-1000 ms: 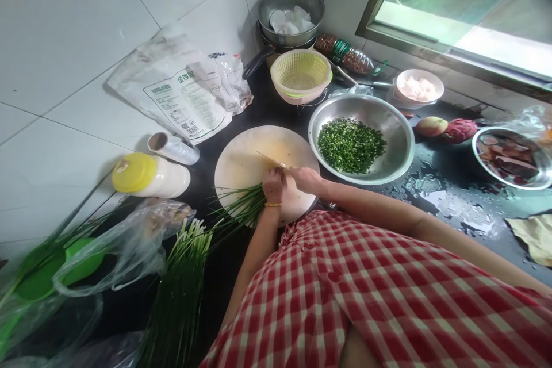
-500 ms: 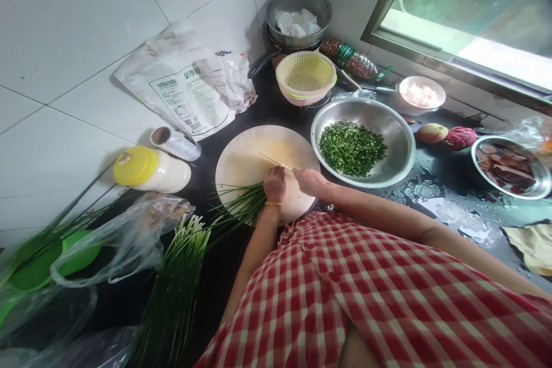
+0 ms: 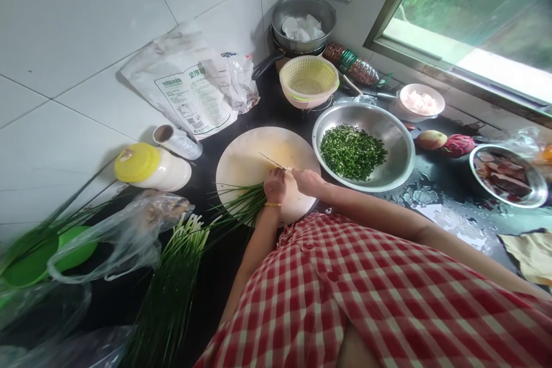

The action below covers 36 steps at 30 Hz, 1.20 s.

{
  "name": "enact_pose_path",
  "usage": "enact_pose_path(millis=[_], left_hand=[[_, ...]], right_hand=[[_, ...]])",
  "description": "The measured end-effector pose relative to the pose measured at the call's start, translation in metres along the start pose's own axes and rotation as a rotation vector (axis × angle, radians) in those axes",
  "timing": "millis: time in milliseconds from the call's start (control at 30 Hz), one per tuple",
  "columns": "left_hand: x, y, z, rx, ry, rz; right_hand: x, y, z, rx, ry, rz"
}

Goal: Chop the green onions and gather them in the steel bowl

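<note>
On the round cutting board (image 3: 241,152), my left hand (image 3: 275,184) is closed over a bunch of chives (image 3: 244,202), whose long green ends trail off the board to the left. My right hand (image 3: 307,181) grips a knife (image 3: 272,161) by its handle. The blade lies close in front of my left fingers, its tip pointing away and left; the cut ends beneath are mostly hidden. A steel bowl (image 3: 394,164) holding chopped chives (image 3: 352,151) stands right of the board. A larger bundle of whole chives (image 3: 172,287) lies to the left.
Left are a yellow-lidded jar (image 3: 150,167), a plastic film roll (image 3: 177,142), a flour bag (image 3: 185,89) and a plastic bag (image 3: 116,236). Behind stands a yellow basket (image 3: 309,77). Rightward are a white bowl (image 3: 420,100), a dragon fruit (image 3: 458,145) and a metal bowl of dark pieces (image 3: 509,178).
The view has shifted slightly. My hands, the knife and the chives stay in nearly the same place on the board.
</note>
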<state>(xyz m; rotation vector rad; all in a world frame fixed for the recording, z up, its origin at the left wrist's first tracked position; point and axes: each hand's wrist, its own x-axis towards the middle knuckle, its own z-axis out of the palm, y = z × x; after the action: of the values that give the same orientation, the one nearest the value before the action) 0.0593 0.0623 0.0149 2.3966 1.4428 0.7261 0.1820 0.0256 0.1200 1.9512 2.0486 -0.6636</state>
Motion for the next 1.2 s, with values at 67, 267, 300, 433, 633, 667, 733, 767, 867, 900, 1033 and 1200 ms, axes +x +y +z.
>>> enact_pose_path(millis=[67, 267, 300, 433, 633, 667, 733, 767, 867, 900, 1033, 1200], left_hand=[[0.0, 0.0, 0.0, 0.005, 0.006, -0.014], [0.0, -0.001, 0.0, -0.01, -0.003, -0.028], [0.001, -0.001, 0.0, -0.011, -0.007, -0.031], [0.001, -0.003, 0.002, -0.004, -0.009, -0.034], [0.003, -0.004, -0.003, 0.002, -0.043, -0.05], [0.004, -0.004, -0.004, -0.002, -0.043, -0.049], [0.004, -0.005, -0.004, -0.01, -0.033, -0.05], [0.004, -0.005, -0.003, -0.013, -0.026, -0.05], [0.003, -0.005, 0.0, -0.008, -0.007, -0.058], [0.003, -0.004, 0.0, 0.001, -0.008, -0.059], [0.003, -0.005, -0.006, 0.062, -0.046, -0.018], [0.002, -0.015, -0.021, 0.039, -0.136, 0.181]], right_hand=[[0.004, -0.002, 0.002, 0.015, 0.023, -0.007], [0.001, 0.004, -0.003, -0.003, 0.015, -0.007], [-0.001, 0.004, -0.004, -0.012, 0.002, 0.001], [0.0, -0.001, -0.004, -0.018, -0.044, 0.001], [0.006, 0.001, -0.002, 0.006, 0.024, -0.022], [0.004, 0.002, -0.003, 0.007, 0.024, -0.017], [0.0, 0.005, -0.006, 0.003, 0.015, -0.007], [-0.002, 0.005, -0.006, -0.001, 0.011, -0.007], [-0.003, 0.002, -0.005, -0.009, -0.012, -0.021], [-0.002, 0.0, -0.004, -0.006, -0.008, -0.027], [0.006, -0.003, 0.003, 0.026, 0.047, -0.04], [0.009, 0.004, 0.005, 0.033, 0.045, -0.039]])
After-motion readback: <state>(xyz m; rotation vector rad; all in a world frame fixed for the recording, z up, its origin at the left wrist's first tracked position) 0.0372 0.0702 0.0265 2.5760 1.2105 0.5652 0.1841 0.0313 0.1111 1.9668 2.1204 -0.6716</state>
